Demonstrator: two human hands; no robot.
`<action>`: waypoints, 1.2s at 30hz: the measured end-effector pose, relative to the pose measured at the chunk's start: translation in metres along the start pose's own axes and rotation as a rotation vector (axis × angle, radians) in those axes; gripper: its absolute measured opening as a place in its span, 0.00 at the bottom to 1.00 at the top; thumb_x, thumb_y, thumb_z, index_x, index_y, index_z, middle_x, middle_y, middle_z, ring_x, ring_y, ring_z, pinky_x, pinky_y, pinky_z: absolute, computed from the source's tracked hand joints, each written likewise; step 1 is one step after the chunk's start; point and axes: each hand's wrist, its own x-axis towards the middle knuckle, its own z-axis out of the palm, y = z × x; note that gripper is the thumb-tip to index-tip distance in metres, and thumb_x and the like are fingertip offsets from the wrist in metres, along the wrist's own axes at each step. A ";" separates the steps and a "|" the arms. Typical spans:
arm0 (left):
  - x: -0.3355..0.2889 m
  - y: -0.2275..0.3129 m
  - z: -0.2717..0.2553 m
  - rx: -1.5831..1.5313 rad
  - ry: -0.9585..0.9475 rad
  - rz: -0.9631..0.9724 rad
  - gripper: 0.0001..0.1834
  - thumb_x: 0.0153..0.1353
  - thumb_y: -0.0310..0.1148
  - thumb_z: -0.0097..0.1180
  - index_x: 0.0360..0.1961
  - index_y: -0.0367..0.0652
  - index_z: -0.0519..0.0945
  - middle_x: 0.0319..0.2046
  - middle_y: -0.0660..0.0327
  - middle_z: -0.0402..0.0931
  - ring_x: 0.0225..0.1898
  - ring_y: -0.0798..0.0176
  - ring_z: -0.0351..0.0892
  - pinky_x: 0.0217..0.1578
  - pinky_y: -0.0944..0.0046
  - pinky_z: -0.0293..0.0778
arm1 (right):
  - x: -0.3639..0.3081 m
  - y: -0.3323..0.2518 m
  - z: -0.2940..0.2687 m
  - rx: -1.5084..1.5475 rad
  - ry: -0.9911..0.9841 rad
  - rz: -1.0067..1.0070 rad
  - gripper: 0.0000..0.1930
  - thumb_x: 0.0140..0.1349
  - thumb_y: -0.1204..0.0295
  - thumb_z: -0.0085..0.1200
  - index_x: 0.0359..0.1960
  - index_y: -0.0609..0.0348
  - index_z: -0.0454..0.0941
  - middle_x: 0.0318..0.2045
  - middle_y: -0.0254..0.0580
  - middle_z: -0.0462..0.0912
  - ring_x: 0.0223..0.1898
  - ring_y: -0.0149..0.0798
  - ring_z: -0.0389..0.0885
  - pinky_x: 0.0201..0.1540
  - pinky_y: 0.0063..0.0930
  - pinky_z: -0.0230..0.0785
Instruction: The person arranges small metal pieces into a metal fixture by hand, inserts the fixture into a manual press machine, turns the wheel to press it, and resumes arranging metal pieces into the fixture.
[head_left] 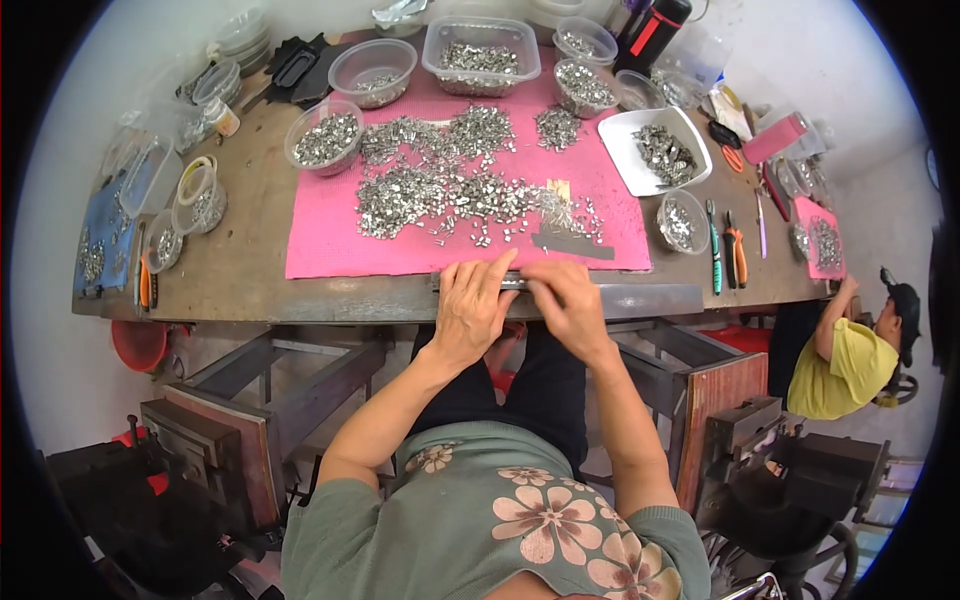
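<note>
At the table's near edge, a narrow dark metal bar (513, 282) carries a row of small silvery pieces. My left hand (468, 308) lies over it with bent fingers gripping it, the index finger reaching forward. My right hand (568, 308) is closed at the bar's right end, thumb and fingertips together; what they pinch is hidden. Just beyond my hands, a pink mat (330, 235) bears heaps of small shiny metal pieces (400, 200). A flat dark grey strip (575, 246) lies on the mat's near right part.
Clear plastic tubs (372, 72) of metal pieces line the back. A white tray (625, 130) with more pieces stands at the right, near orange-handled pliers (736, 255) and a teal-handled tool (715, 250). At far right sits a person in a yellow shirt (845, 370).
</note>
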 end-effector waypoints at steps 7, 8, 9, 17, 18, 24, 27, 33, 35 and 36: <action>0.003 0.003 -0.003 -0.007 -0.036 -0.006 0.31 0.58 0.29 0.67 0.64 0.39 0.73 0.45 0.56 0.79 0.48 0.52 0.76 0.54 0.52 0.63 | 0.025 0.035 0.000 -0.148 0.017 0.238 0.07 0.58 0.73 0.67 0.31 0.62 0.81 0.27 0.46 0.81 0.30 0.50 0.81 0.38 0.42 0.71; 0.003 0.003 -0.003 -0.005 -0.035 -0.007 0.31 0.58 0.29 0.67 0.64 0.39 0.73 0.45 0.56 0.79 0.48 0.52 0.76 0.54 0.52 0.63 | 0.027 0.036 0.001 -0.229 -0.032 0.216 0.09 0.56 0.72 0.69 0.29 0.62 0.80 0.26 0.47 0.82 0.30 0.51 0.81 0.37 0.43 0.71; 0.003 0.004 -0.004 -0.017 -0.036 -0.021 0.29 0.58 0.30 0.67 0.61 0.40 0.75 0.45 0.56 0.79 0.48 0.52 0.76 0.54 0.52 0.63 | 0.028 0.035 0.001 -0.228 -0.033 0.214 0.09 0.56 0.72 0.69 0.29 0.62 0.80 0.26 0.47 0.82 0.30 0.51 0.81 0.37 0.43 0.71; 0.016 0.016 0.002 -0.029 0.017 -0.063 0.15 0.58 0.31 0.67 0.47 0.44 0.84 0.41 0.61 0.80 0.45 0.55 0.77 0.52 0.53 0.64 | 0.030 0.033 -0.006 -0.168 -0.092 0.322 0.07 0.59 0.75 0.63 0.30 0.65 0.79 0.27 0.50 0.83 0.30 0.51 0.83 0.35 0.42 0.75; 0.017 0.018 0.005 -0.021 0.025 -0.065 0.14 0.58 0.31 0.67 0.46 0.45 0.84 0.39 0.62 0.80 0.44 0.56 0.77 0.52 0.53 0.64 | 0.027 0.033 -0.006 -0.171 -0.093 0.321 0.07 0.59 0.75 0.63 0.30 0.65 0.79 0.27 0.50 0.83 0.30 0.51 0.83 0.35 0.42 0.75; 0.013 0.014 0.010 -0.044 0.020 -0.040 0.10 0.59 0.32 0.65 0.43 0.48 0.84 0.38 0.63 0.77 0.43 0.57 0.76 0.52 0.51 0.63 | 0.000 0.029 -0.004 0.152 0.120 0.346 0.04 0.65 0.78 0.59 0.35 0.67 0.78 0.30 0.46 0.82 0.28 0.40 0.82 0.35 0.31 0.75; 0.013 0.014 0.009 -0.051 0.033 -0.022 0.09 0.59 0.31 0.65 0.41 0.49 0.85 0.38 0.63 0.77 0.43 0.57 0.75 0.52 0.50 0.63 | -0.005 0.021 -0.003 0.335 0.170 0.372 0.03 0.65 0.78 0.59 0.36 0.66 0.78 0.33 0.44 0.82 0.30 0.37 0.80 0.36 0.29 0.73; 0.011 0.013 0.003 -0.039 -0.003 -0.040 0.16 0.59 0.31 0.65 0.50 0.48 0.83 0.44 0.61 0.79 0.47 0.56 0.76 0.57 0.47 0.62 | -0.008 0.013 0.006 0.313 0.107 0.331 0.02 0.64 0.80 0.59 0.35 0.65 0.78 0.36 0.43 0.83 0.40 0.42 0.79 0.47 0.33 0.70; 0.008 0.013 -0.004 -0.040 0.007 -0.047 0.20 0.60 0.31 0.65 0.54 0.47 0.82 0.46 0.60 0.80 0.49 0.56 0.77 0.60 0.45 0.61 | -0.007 0.012 0.008 0.317 0.106 0.299 0.02 0.64 0.80 0.59 0.35 0.65 0.78 0.36 0.43 0.83 0.40 0.42 0.79 0.47 0.34 0.70; 0.006 0.012 -0.008 -0.029 0.002 -0.056 0.23 0.60 0.31 0.66 0.57 0.46 0.80 0.48 0.60 0.80 0.51 0.55 0.77 0.62 0.45 0.59 | -0.007 0.010 0.009 0.318 0.106 0.270 0.02 0.64 0.80 0.59 0.35 0.64 0.78 0.36 0.43 0.82 0.40 0.42 0.79 0.47 0.34 0.70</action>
